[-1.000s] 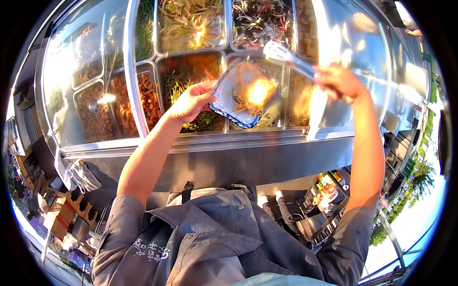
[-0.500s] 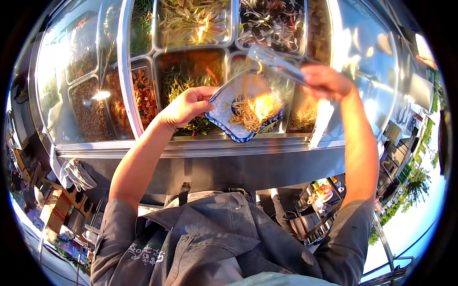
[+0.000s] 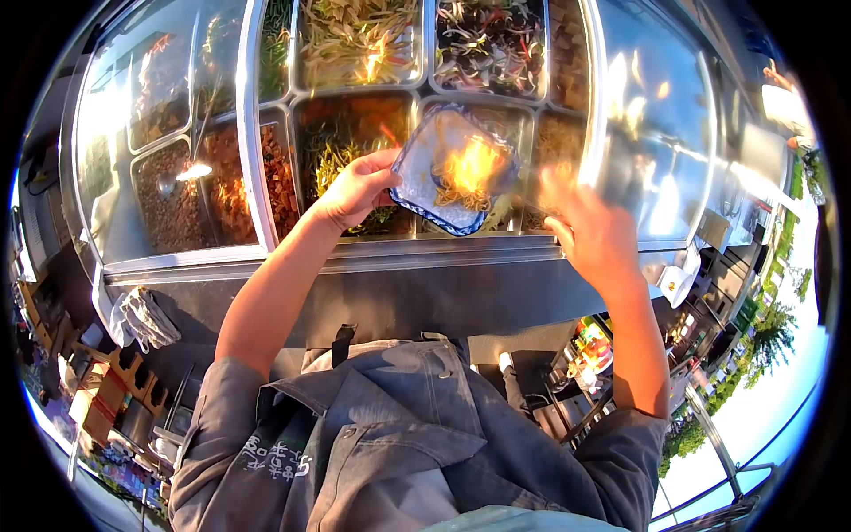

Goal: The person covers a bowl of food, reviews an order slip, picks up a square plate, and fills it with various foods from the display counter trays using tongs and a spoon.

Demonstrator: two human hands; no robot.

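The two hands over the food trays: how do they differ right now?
The left hand grips the edge of a blue-rimmed plate of noodles, and looks sharp. The right hand holds nothing visible, fingers spread, and is blurred. The left is level with the plate; the right sits nearer the counter rail. Both are bare, over the trays.

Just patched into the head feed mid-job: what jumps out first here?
The blue-rimmed plate of noodles, glaring with sun, is held by the left hand over the food counter. The right hand, blurred, reaches toward the trays beside it; whether it grips anything is unclear. Behind them lie steel trays of cut vegetables and dark mixed salad, with diced toppings under glass at left.
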